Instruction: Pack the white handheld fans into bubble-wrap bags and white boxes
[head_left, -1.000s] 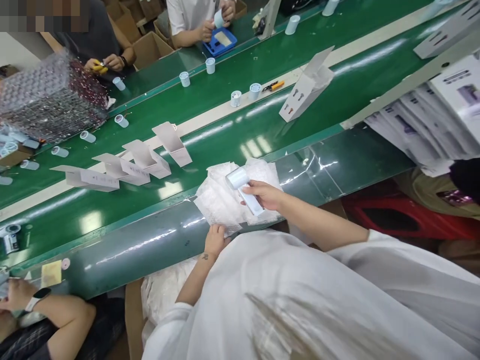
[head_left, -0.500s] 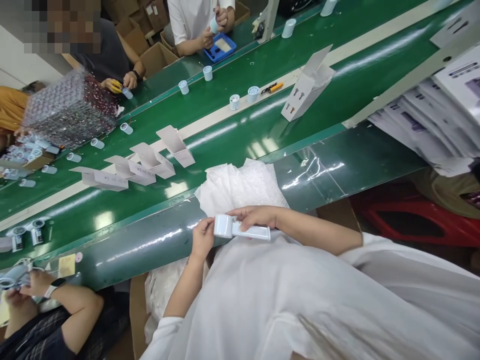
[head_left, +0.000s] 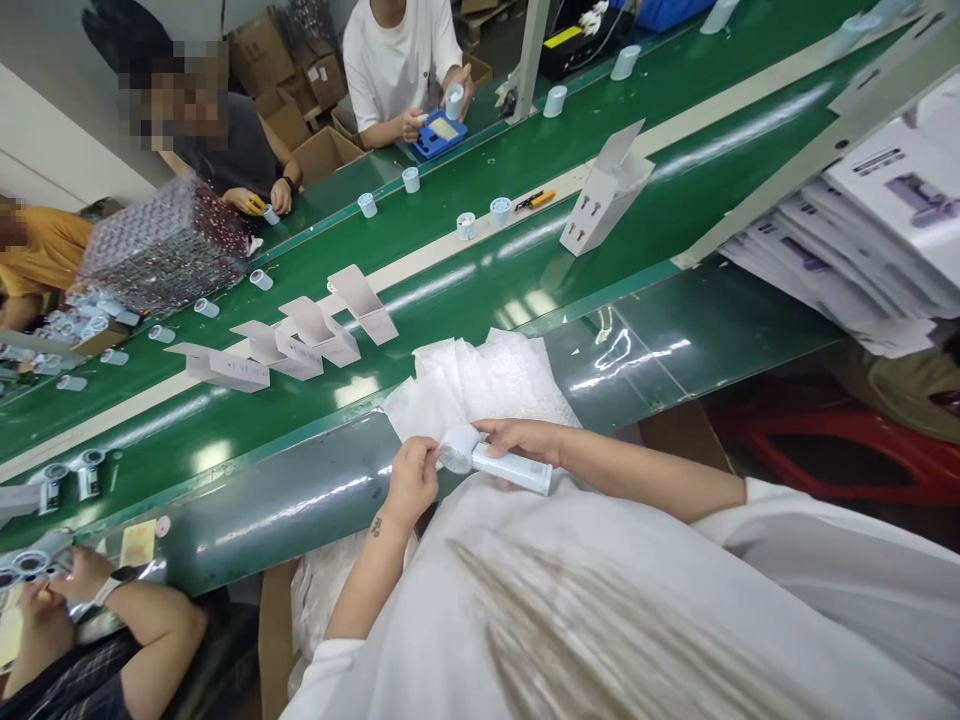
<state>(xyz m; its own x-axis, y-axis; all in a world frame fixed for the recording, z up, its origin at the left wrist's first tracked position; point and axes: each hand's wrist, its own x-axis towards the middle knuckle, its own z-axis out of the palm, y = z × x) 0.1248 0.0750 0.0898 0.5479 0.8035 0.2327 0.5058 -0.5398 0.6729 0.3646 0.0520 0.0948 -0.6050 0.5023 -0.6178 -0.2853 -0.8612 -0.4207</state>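
My right hand (head_left: 521,440) is closed around the pale blue handle of a handheld device (head_left: 511,468) with a short round head, held just in front of my body. Thumb and fingers of my left hand (head_left: 414,478) pinch the outer side of that head; whether they hold a separate small part there cannot be seen. A pile of white bubble-wrap sheets (head_left: 510,380) lies on the bench edge right beyond both hands.
Open white boxes (head_left: 300,345) stand on the green conveyor (head_left: 450,290), another box (head_left: 600,205) farther right. Pale blue cylinders (head_left: 411,180) line the belt. Stacked flat cartons (head_left: 892,210) stand at right. Co-workers handle parts across the belt; a watch-wearing co-worker's hand (head_left: 86,575) is at left.
The device has turned so its round head faces differently and its handle tilts down to the right. My left hand has shifted slightly right. The whole view has moved a little.
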